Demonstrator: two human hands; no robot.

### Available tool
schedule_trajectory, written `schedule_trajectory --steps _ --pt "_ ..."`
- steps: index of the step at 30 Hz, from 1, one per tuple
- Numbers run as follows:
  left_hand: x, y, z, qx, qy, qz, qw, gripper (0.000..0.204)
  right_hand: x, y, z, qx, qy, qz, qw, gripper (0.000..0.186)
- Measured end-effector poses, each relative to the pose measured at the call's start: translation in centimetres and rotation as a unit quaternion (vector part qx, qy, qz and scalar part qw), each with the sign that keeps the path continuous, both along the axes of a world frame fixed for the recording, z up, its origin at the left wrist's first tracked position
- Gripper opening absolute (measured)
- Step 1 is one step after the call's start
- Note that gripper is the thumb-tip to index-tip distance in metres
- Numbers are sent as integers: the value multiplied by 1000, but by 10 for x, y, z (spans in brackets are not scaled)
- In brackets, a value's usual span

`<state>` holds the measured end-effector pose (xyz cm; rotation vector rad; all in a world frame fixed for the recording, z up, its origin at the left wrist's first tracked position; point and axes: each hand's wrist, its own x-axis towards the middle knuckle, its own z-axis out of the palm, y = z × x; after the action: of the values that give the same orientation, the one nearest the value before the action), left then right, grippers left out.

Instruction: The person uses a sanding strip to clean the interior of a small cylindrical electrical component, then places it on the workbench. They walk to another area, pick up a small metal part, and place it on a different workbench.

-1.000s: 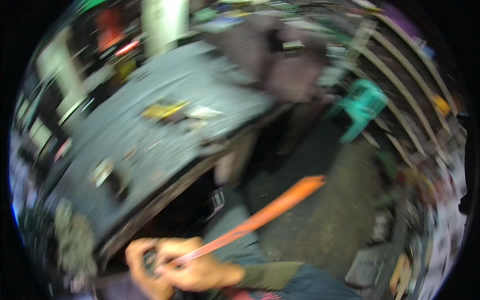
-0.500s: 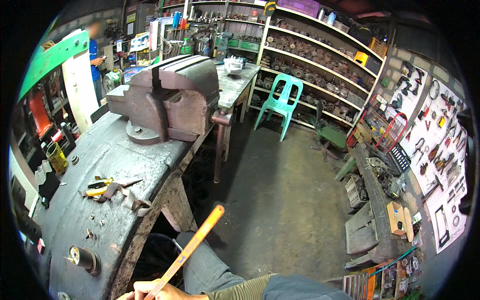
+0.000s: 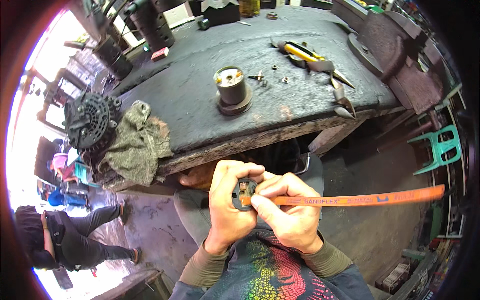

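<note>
In front of my lap, my left hand [image 3: 225,212] is closed around a small round black part [image 3: 237,194] with brass-coloured pieces in its open face. My right hand [image 3: 295,217] pinches an orange hacksaw blade [image 3: 360,199] near one end. That end meets the face of the black part, and the rest of the blade stretches out to the right. Whether the teeth touch the brass is hidden by my fingers. On the bench [image 3: 185,110] beyond stands a dark metal cylinder [image 3: 233,90] on a round base, with small nuts [image 3: 285,80] nearby.
Yellow-handled pliers [image 3: 304,53] and a bent metal strip [image 3: 339,92] lie at the bench's right, by a large vise [image 3: 400,60]. An alternator [image 3: 89,122] and a rag [image 3: 137,145] sit at the left end. Another person [image 3: 75,237] stands at left; a green chair [image 3: 440,150] is at right.
My view has swung left and down to the bench and my lap. Both hands now show, with the blade swung from upright to nearly level and its end at the black part.
</note>
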<state>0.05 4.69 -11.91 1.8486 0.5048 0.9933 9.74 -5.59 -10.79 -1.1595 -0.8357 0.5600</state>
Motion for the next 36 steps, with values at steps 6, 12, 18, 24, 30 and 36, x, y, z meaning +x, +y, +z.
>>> schedule_trajectory --steps 6,12,18,24,30,36 --pt "-22 -1 5 10 -11 18 1000 47 -11 5 12 25 -43 44 998 15" --pt "-19 1 4 39 5 30 999 46 -9 7 11 -47 31 15 998 16" --pt "-20 0 6 12 -9 21 1000 47 -5 9 14 -4 -43 43 998 16" --pt "-20 -2 4 10 -15 18 1000 49 -2 7 14 27 23 64 997 16" --pt "-20 -1 6 41 1 19 999 52 2 6 15 5 -99 34 995 17" --pt "-23 -6 13 41 -7 7 999 52 2 1 19 23 -37 56 997 15"
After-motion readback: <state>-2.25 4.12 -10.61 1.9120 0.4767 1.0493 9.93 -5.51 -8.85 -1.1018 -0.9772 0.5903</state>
